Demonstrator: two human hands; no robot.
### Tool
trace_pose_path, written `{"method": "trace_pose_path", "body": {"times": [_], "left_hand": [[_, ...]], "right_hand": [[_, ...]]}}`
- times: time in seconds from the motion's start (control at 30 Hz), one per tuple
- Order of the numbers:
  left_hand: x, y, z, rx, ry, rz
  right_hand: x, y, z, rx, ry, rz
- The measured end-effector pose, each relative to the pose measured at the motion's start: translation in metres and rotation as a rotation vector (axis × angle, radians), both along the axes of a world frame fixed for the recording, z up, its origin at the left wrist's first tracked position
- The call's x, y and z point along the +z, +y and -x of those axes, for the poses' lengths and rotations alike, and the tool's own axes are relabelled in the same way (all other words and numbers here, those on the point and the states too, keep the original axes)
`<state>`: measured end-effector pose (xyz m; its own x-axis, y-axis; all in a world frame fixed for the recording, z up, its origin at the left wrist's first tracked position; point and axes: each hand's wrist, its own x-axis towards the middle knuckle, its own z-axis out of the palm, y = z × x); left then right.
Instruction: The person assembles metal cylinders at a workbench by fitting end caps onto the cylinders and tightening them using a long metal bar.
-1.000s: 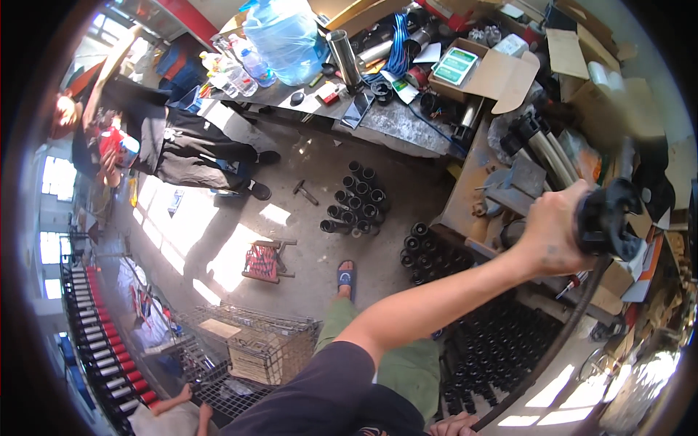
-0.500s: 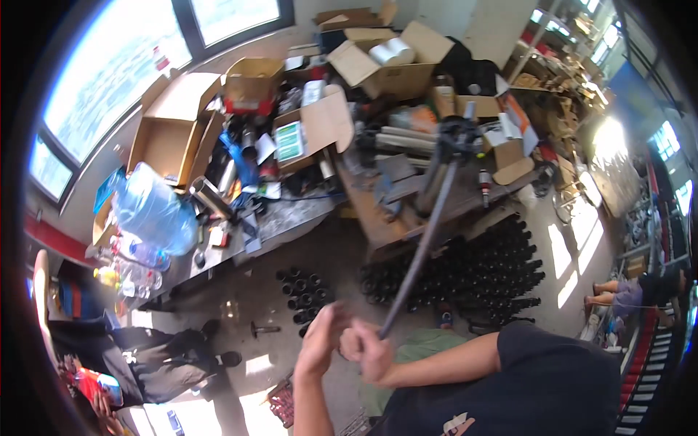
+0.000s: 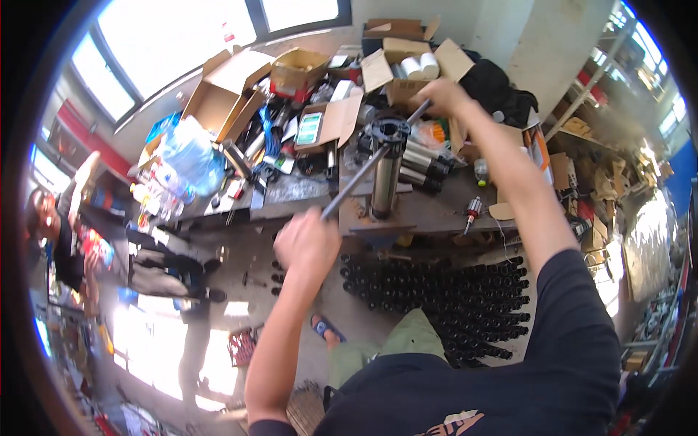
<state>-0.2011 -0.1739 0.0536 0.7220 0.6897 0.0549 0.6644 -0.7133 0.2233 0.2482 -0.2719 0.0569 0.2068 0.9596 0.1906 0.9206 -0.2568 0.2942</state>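
Gripping a long metal bar [image 3: 363, 178] at both ends, the hands are closed tight: the left hand [image 3: 309, 243] is fisted around the near, lower end, the right hand [image 3: 440, 98] wrapped around the far, upper end. Both ends are hidden inside the fists. The bar slants from lower left to upper right, crossing a dark round fitting [image 3: 390, 131] atop an upright steel cylinder [image 3: 384, 185] that stands on the cluttered desk [image 3: 436, 207]. How bar and fitting join is hard to make out.
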Motion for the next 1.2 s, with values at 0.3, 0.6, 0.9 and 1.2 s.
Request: {"method": "trace_pose_path", "body": {"times": [0.3,0.6,0.9,1.2], "left_hand": [[0.000,0.012,-0.075,0.089,0.070,-0.322],[-0.070,0.211,-0.065,-0.395,-0.351,-0.743],[-0.094,0.201,-0.106,-0.492,-0.529,-0.551],[-0.114,0.252,-0.152,-0.726,-0.622,-0.603]], "right_hand": [[-0.050,-0.011,-0.098,-0.133,-0.077,-0.260],[0.004,-0.086,0.177,-0.630,-0.038,-0.400],[0.037,-0.099,0.184,-0.790,-0.136,-0.178],[0.007,-0.097,0.268,-0.879,-0.150,-0.448]]}}
